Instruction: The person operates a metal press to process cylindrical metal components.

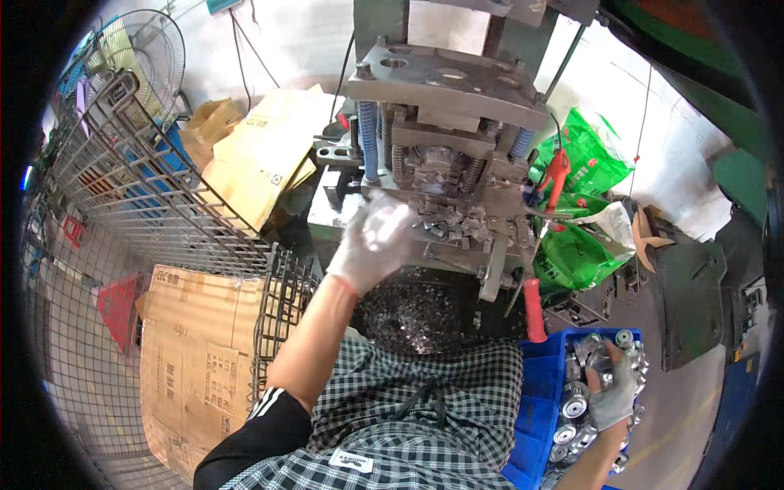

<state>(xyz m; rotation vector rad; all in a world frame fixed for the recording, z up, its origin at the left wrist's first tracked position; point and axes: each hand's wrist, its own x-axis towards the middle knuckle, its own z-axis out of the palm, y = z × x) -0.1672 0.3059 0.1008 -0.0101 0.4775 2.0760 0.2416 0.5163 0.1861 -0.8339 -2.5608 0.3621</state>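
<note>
My left hand (359, 255), in a white glove, is raised in front of the press and closed on a shiny metal part (390, 224). Motion blur and glare hide the part's exact shape. At the lower right, my right hand (614, 394) reaches into a blue bin (527, 408) full of round, silvery metal parts (574, 406). Its glove leaves the thumb and some fingertips bare, and these curl round one of the parts. The press tooling (437, 163), with coil springs and guide posts, stands open ahead, and small metal scraps (449, 222) litter its bed.
A wire cage (163, 180) with cardboard (200, 351) takes up the left side. Dark metal chips (408, 314) lie below the press bed. Right of the press are an orange air gun (557, 175), a red-gripped handle (533, 310) and green bags (572, 253). A fan (143, 61) stands far left.
</note>
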